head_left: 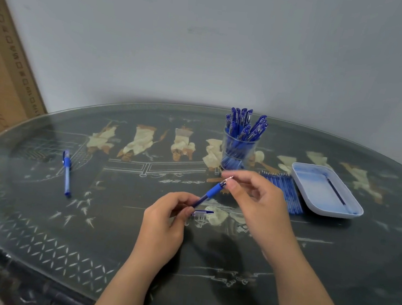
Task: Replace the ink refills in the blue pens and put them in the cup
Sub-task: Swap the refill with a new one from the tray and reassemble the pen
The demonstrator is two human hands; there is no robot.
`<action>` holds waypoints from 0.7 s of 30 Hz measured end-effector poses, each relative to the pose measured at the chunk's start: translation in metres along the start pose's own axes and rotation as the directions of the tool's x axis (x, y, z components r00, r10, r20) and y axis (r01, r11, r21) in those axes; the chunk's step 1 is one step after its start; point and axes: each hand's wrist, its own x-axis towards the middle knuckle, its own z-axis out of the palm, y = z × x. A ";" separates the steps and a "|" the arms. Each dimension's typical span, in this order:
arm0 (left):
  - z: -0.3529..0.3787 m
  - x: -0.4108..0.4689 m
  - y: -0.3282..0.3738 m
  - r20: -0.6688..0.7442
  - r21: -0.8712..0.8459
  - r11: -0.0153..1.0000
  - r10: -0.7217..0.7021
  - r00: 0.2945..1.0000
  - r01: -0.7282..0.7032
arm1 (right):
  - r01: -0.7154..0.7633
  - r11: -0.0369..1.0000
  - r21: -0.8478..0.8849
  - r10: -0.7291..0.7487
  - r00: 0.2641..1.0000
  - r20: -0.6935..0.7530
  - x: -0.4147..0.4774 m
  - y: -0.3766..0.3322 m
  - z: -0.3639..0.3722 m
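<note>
- Two hands work on one pen (208, 194) above the worktop (109, 229): the left hand (166, 221) is closed around its rear end, and the right hand (254, 202) pinches the tip end between thumb and fingers
- The long axis of the pen runs from lower left to upper right, with the metal point toward the cup (238, 152); the right hand is the nearer one to the cup
- A clear cap (202, 213) sticks out of the left hand, just under the pen
- The cup stands behind the right hand, and many blue pens are upright in it
- The refills (285, 190) lie in a row just right of the right hand, beside the tray (309, 206)
- The tray holds one dark refill; I judge it is a used one
- One more pen (67, 174) lies alone, well apart to the left, probably not yet done
</note>
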 end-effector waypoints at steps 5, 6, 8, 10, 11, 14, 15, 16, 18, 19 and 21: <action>0.000 0.000 0.000 -0.001 0.007 1.000 0.004 1.000 -0.004 | -0.023 1.000 -0.018 0.022 0.998 -0.051 0.000 -0.001 0.002; 0.000 0.000 -0.001 -0.001 0.005 1.000 0.006 1.000 -0.006 | -0.023 1.000 0.012 0.024 1.000 -0.018 0.000 -0.001 0.001; 0.000 0.000 -0.001 0.001 0.013 1.000 0.009 1.000 -0.009 | 0.004 1.000 0.019 -0.004 1.000 0.013 0.000 0.001 0.000; 0.000 0.000 0.000 0.003 0.027 1.000 0.010 1.000 -0.010 | 0.003 1.000 -0.016 -0.003 0.999 -0.034 0.001 0.001 0.003; 0.000 -0.001 0.000 0.000 0.032 0.999 0.017 1.000 -0.017 | -0.009 0.999 -0.036 0.007 0.998 -0.068 0.002 0.002 0.004; 0.000 -0.001 0.001 -0.027 0.054 0.997 0.056 0.998 -0.054 | -0.068 0.997 -0.038 0.063 0.990 -0.122 0.002 0.002 0.008; 0.000 -0.001 0.000 -0.036 0.057 0.997 0.061 0.997 -0.059 | -0.081 0.996 -0.030 0.077 0.990 -0.120 0.002 0.002 0.009; 0.000 -0.001 0.001 -0.044 0.056 0.997 0.061 0.997 -0.059 | -0.091 0.996 -0.016 0.088 0.989 -0.117 0.001 0.002 0.009; 0.000 -0.001 0.000 -0.056 0.049 0.998 0.048 0.997 -0.045 | -0.077 0.996 0.033 0.080 0.993 -0.088 0.001 0.001 0.010; 0.000 0.000 -0.001 -0.056 0.045 0.998 0.040 0.998 -0.038 | -0.049 0.997 0.054 0.053 0.996 -0.071 0.001 0.002 0.010; 0.000 0.000 -0.001 -0.056 0.042 0.999 0.030 0.998 -0.028 | 0.000 0.999 0.044 0.003 0.997 -0.072 0.002 0.003 0.011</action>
